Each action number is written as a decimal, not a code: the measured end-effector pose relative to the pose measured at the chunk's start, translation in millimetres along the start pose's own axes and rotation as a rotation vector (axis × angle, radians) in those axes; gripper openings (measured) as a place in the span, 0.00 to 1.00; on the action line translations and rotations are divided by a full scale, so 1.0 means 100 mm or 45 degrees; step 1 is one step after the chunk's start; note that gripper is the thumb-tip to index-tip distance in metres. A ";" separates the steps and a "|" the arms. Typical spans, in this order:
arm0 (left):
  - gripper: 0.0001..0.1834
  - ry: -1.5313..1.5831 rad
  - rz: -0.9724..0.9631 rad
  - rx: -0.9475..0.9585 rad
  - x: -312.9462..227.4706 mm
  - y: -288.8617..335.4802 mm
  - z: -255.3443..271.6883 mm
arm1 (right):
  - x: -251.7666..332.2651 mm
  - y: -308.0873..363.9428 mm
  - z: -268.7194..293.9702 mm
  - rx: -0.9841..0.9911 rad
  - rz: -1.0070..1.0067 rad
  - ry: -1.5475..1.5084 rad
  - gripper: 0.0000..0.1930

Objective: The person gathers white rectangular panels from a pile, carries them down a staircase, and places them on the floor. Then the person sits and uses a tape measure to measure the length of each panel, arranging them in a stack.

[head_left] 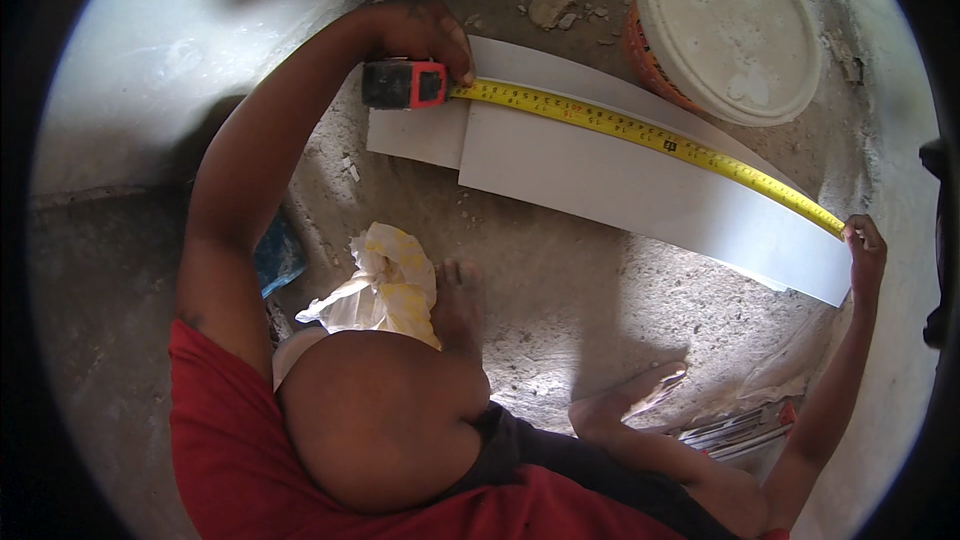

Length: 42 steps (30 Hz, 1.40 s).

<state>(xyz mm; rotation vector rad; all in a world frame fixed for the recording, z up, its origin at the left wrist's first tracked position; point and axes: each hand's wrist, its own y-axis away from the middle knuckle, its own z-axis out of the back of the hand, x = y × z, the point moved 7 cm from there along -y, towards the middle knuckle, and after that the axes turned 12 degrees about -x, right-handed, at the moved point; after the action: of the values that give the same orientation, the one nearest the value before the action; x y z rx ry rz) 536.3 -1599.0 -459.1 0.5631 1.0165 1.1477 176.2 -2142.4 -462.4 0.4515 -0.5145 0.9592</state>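
Observation:
A yellow tape measure blade stretches lengthwise over a long white panel on the floor. Its red and black case rests by the panel's left end, over a second white sheet that sticks out from beneath. My left hand is closed, its thumb pressing the blade just beside the case; part of its grip is hidden. At the panel's right end, my right hand pinches the blade's end against the panel's edge.
A bucket with a dusty white lid stands beyond the panel's right half. A crumpled plastic bag lies by my foot, with a blue object to its left. Metal strips lie at lower right. Rubble dots the far floor; walls flank both sides.

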 end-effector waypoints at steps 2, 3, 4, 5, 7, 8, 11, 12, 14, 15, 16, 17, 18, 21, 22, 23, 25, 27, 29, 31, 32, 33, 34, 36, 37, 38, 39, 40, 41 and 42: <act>0.14 0.003 0.026 -0.014 0.02 -0.01 0.00 | 0.02 0.01 0.00 -0.019 0.003 0.012 0.02; 0.14 0.019 0.026 -0.005 0.01 0.00 -0.01 | 0.03 0.02 0.00 -0.028 0.002 0.002 0.02; 0.14 0.033 0.022 -0.001 0.01 0.00 -0.01 | 0.03 0.02 0.00 -0.038 0.006 -0.020 0.02; 0.13 0.047 0.014 0.004 0.01 0.00 -0.02 | 0.05 0.03 0.00 -0.052 0.035 0.005 0.02; 0.17 0.034 -0.011 0.007 0.00 0.02 -0.02 | 0.09 0.04 0.00 -0.083 0.105 0.031 0.02; 0.18 0.024 -0.011 0.007 0.00 0.02 -0.02 | 0.08 0.04 0.00 -0.085 0.081 0.019 0.02; 0.18 0.030 -0.031 -0.003 -0.01 0.03 -0.01 | 0.08 0.04 -0.01 -0.079 0.023 -0.018 0.02; 0.18 0.019 -0.033 -0.007 -0.01 0.02 0.00 | 0.09 0.04 -0.02 -0.069 0.009 -0.032 0.02; 0.18 0.021 -0.044 0.003 -0.01 0.02 -0.01 | 0.11 0.04 -0.01 -0.072 0.008 -0.032 0.03; 0.17 0.002 -0.045 -0.009 -0.01 0.01 -0.01 | 0.13 0.04 -0.01 -0.085 0.022 -0.018 0.03; 0.17 -0.002 -0.050 -0.014 -0.01 0.01 -0.01 | 0.14 0.05 0.00 -0.098 0.035 -0.003 0.03; 0.17 -0.006 -0.048 -0.015 -0.01 0.00 -0.01 | 0.14 0.05 -0.01 -0.092 0.026 0.005 0.03; 0.17 -0.044 -0.101 -0.005 -0.04 0.00 -0.01 | 0.14 0.05 -0.01 -0.089 0.013 0.017 0.03; 0.16 -0.115 -0.167 0.022 -0.10 0.00 -0.02 | 0.12 0.05 -0.02 -0.101 -0.034 -0.023 0.03; 0.17 -0.111 -0.139 0.020 -0.09 0.01 -0.01 | 0.12 0.06 -0.02 -0.108 -0.048 -0.051 0.03; 0.17 -0.105 -0.111 0.018 -0.08 0.03 0.00 | 0.13 0.06 -0.02 -0.110 -0.029 -0.041 0.03; 0.17 -0.075 -0.065 -0.003 -0.06 0.04 0.00 | 0.15 0.07 -0.03 -0.099 -0.007 -0.030 0.03; 0.17 -0.070 -0.072 -0.049 -0.06 0.06 0.01 | 0.16 0.08 -0.03 -0.110 -0.004 0.030 0.04; 0.16 -0.087 -0.130 -0.127 -0.08 0.06 0.03 | 0.17 0.09 -0.03 -0.114 -0.030 0.047 0.04; 0.17 -0.069 -0.114 -0.134 -0.06 0.05 0.03 | 0.14 0.10 -0.04 -0.110 -0.129 0.048 0.04; 0.17 -0.065 -0.097 -0.151 -0.05 0.05 0.04 | 0.20 0.09 -0.02 -0.137 -0.039 0.047 0.04; 0.17 -0.040 -0.109 -0.108 -0.05 0.04 0.02 | 0.22 0.09 -0.02 -0.147 -0.021 0.069 0.04; 0.17 -0.019 -0.115 -0.071 -0.05 0.04 0.01 | 0.25 0.09 -0.02 -0.163 0.022 0.073 0.04; 0.17 -0.018 -0.110 -0.048 -0.04 0.02 0.00 | 0.24 0.08 -0.02 -0.146 -0.032 0.065 0.04; 0.17 -0.036 -0.099 -0.063 -0.03 0.01 0.01 | 0.24 0.08 -0.03 -0.128 -0.033 0.043 0.04; 0.17 -0.053 -0.088 -0.078 -0.02 0.00 0.03 | 0.23 0.08 -0.03 -0.121 -0.064 0.037 0.03; 0.17 -0.024 -0.098 -0.050 -0.02 -0.01 0.02 | 0.22 0.07 -0.03 -0.103 -0.078 0.017 0.03; 0.17 0.005 -0.106 -0.022 -0.02 -0.01 0.00 | 0.21 0.07 -0.05 -0.066 -0.106 -0.016 0.03; 0.17 0.022 -0.104 -0.004 -0.02 -0.01 0.00 | 0.22 0.07 -0.04 -0.075 -0.092 0.011 0.03; 0.18 0.024 -0.103 0.003 -0.02 -0.02 0.00 | 0.21 0.06 -0.04 -0.067 -0.095 0.026 0.03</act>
<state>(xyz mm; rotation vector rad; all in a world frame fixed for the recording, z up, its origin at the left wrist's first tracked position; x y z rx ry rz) 536.5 -1601.3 -459.9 0.5091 1.0479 1.0826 181.7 -2123.2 -451.9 0.4102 -0.5002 0.8761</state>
